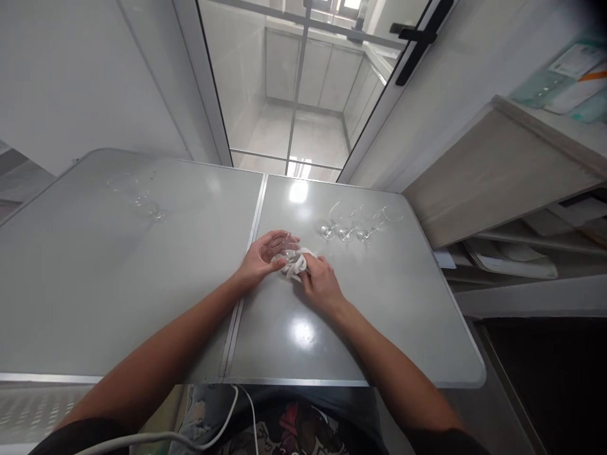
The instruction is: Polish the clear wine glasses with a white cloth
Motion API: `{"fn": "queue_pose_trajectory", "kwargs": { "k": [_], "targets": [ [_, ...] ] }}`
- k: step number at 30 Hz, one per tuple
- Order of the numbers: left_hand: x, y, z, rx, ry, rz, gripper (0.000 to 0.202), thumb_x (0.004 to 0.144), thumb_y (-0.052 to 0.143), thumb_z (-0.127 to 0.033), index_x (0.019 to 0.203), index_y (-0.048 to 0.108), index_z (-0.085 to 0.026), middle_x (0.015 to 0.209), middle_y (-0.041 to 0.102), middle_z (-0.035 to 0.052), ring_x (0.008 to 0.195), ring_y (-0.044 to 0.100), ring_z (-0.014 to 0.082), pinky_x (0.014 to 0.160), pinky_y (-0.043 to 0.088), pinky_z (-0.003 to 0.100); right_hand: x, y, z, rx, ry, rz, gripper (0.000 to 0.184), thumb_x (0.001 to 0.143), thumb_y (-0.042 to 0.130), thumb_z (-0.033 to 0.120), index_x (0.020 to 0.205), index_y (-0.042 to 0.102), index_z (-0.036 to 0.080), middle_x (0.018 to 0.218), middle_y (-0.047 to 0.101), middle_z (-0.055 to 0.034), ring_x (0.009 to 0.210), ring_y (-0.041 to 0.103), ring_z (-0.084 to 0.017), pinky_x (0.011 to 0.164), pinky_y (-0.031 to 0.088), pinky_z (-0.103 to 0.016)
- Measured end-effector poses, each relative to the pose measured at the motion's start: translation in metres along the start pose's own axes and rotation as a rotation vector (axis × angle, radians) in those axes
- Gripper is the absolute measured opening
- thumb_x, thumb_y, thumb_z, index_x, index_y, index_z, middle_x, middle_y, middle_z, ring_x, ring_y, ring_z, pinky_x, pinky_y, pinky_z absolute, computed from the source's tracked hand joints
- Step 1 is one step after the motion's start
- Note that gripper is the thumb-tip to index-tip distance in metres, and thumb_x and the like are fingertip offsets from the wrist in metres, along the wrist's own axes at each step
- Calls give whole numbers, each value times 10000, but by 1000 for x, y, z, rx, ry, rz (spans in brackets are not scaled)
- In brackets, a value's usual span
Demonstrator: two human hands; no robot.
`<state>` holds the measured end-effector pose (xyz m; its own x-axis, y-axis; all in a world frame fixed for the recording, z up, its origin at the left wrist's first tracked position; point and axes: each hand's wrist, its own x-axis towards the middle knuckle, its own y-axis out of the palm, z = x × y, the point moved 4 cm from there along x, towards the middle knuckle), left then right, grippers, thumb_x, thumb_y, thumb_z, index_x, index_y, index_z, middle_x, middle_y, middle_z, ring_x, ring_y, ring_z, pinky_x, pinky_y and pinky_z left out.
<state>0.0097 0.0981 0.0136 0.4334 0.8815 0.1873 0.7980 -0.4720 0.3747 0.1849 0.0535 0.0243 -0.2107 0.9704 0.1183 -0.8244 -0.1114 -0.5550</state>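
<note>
My left hand (260,259) grips a clear wine glass (281,242) held low over the grey folding table (142,284). My right hand (321,282) presses a crumpled white cloth (296,262) against the glass. Both hands meet near the table's middle seam. Three more clear stemmed glasses (348,224) stand in a row just beyond and to the right of my hands. Another clear glass (142,199) stands alone at the far left of the table.
A glass door (303,82) with a black handle (417,38) lies behind the table. A wooden shelf unit (502,170) with papers stands at the right. A white cable (222,417) hangs below the table's front edge.
</note>
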Motion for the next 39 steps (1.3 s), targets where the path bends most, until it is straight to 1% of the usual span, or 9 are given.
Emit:
{"fn": "queue_pose_trajectory", "kwargs": {
  "k": [2,6,10,12,19,24,31,34,39],
  "targets": [
    [0,1,0,11,9,9,648,809,878,-380,1350,579,-185,1372,665,203,1236,681,328,1040,546,447,-2,-3,0,-45,-10,-29,293,1006,496,381,790,604,214,735,621,-38,702,511,-196,722,406,-314],
    [0,6,-4,25,42,75,604,854,839,-378,1359,559,-204,1371,658,189,1230,686,319,1018,566,436,1,-8,-13,374,119,-35,378,1006,555,507,811,658,200,703,635,-12,646,550,-173,662,432,-296],
    [-3,8,-13,204,213,82,619,803,883,-254,1333,564,-252,1375,658,156,1258,671,315,880,613,347,4,-24,-33,751,269,-464,351,919,689,537,1025,705,202,952,742,-59,852,677,-213,811,533,-349],
    [-7,9,-13,326,311,59,674,763,901,-184,1339,563,-277,1375,664,142,1288,653,315,771,626,294,6,-27,-36,825,309,-564,353,898,709,528,1053,703,210,1027,752,-72,956,694,-220,877,546,-369],
    [-19,21,-2,542,417,238,648,825,827,-169,1410,574,-288,1407,680,143,1348,630,329,842,673,377,9,-1,-30,972,451,-93,420,766,825,466,1079,746,198,1028,773,-82,877,700,-229,732,545,-315],
    [-18,23,-4,577,420,286,699,803,845,-155,1434,581,-302,1417,679,142,1275,684,313,877,661,389,5,-8,-40,698,346,-176,346,731,857,378,998,782,172,875,765,-39,730,645,-187,667,486,-280],
    [-15,22,-9,557,411,196,713,825,828,-172,1464,534,-289,1419,667,151,1254,691,298,790,668,329,2,-24,-29,209,248,-294,197,834,700,323,830,790,148,672,647,17,643,532,-154,591,385,-252],
    [-16,21,-9,551,433,191,723,829,813,-133,1467,520,-303,1432,657,145,1309,655,302,762,668,313,5,-20,-30,390,300,-301,208,816,733,342,894,781,155,757,691,-6,711,583,-174,641,434,-260],
    [-16,17,-6,491,401,177,666,817,820,-122,1413,573,-287,1418,669,144,1292,664,307,743,667,318,9,-1,-35,782,389,-135,361,762,804,413,1020,767,164,894,758,-63,796,665,-217,717,513,-306]
  ]
}}
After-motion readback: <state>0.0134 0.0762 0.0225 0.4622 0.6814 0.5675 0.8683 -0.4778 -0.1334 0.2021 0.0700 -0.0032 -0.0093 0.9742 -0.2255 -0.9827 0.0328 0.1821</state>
